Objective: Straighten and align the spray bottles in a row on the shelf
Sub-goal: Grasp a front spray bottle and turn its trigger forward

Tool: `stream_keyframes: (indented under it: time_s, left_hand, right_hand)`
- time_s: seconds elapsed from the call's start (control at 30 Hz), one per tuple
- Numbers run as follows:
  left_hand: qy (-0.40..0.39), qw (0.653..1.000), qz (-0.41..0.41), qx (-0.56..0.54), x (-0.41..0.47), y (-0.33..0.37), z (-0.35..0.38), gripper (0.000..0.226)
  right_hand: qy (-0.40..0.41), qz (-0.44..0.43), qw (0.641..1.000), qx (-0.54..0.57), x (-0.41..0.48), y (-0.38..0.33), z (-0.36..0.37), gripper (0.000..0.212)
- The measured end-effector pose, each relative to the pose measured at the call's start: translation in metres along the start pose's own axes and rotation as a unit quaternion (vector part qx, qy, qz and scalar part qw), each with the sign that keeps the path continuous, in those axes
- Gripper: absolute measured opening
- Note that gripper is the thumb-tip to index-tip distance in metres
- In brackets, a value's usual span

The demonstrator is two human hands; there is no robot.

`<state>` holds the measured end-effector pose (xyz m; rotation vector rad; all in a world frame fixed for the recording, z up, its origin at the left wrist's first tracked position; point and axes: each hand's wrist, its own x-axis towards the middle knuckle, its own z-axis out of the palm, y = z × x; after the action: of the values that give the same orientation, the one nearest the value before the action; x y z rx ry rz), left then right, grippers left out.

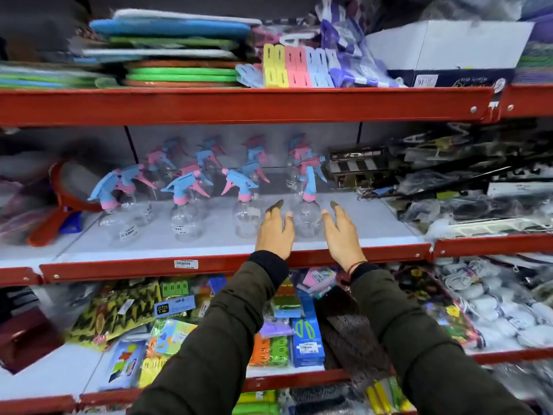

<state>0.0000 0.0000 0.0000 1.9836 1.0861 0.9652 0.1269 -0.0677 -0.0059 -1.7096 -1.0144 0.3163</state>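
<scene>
Four clear plastic bottles stand in the front row on the white shelf (344,232), each a rounded, see-through body topped by a blue and pink trigger head. From the left they are the first bottle (119,226), tilted, with a white label low on its side; the second bottle (185,220), also labelled; the third bottle (247,218); and the fourth bottle (306,217), whose tall blue neck rises to a pink nozzle. More bottles (209,154) of the same kind stand behind them, blurred, their heads pointing different ways.

Both hands reach over the red metal shelf edge (119,269). The left hand (275,232) lies between the third and fourth bottles, fingers spread and loosely curved, the fingertips against or just beside the fourth bottle's left side; the blur keeps me from telling which. The right hand (341,235) is just to the right of that bottle, fingers apart and extended, palm turned toward it, not clearly touching. Neither hand is clamped on anything. Dark, matte sleeves cover both arms, and a thin red cord circles the right wrist.

Flat foam pads (179,52) in blue, green and orange are stacked on the shelf above, beside pastel plastic clips (287,67). A red-framed swatter (65,199) lies left of the bottles.
</scene>
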Motion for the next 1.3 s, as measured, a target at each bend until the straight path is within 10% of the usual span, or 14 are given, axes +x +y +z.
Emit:
stream_keyframes:
  time_s: [0.2, 0.57, 0.83, 1.3]
  left_hand:
    - [-0.106, 0.972, -0.159, -0.136, 0.038, 0.002, 0.016, 0.052]
    - [-0.147, 0.964, -0.153, -0.161, 0.053, -0.034, 0.042, 0.083]
    - [-0.203, 0.969, -0.106, -0.092, 0.011, 0.008, 0.02, 0.049]
    - [-0.001, 0.974, -0.076, -0.212, -0.029, -0.008, -0.038, 0.053]
  right_hand:
    - [-0.036, 0.106, 0.987, 0.116, 0.035, -0.002, 0.011, 0.031]
    - [-0.063, 0.101, 0.982, 0.144, 0.025, 0.016, 0.001, 0.022]
    - [-0.078, 0.08, 0.988, 0.107, 0.004, 0.017, -0.008, 0.05]
    - [0.073, -0.038, 0.991, 0.107, -0.066, -0.022, -0.002, 0.026]
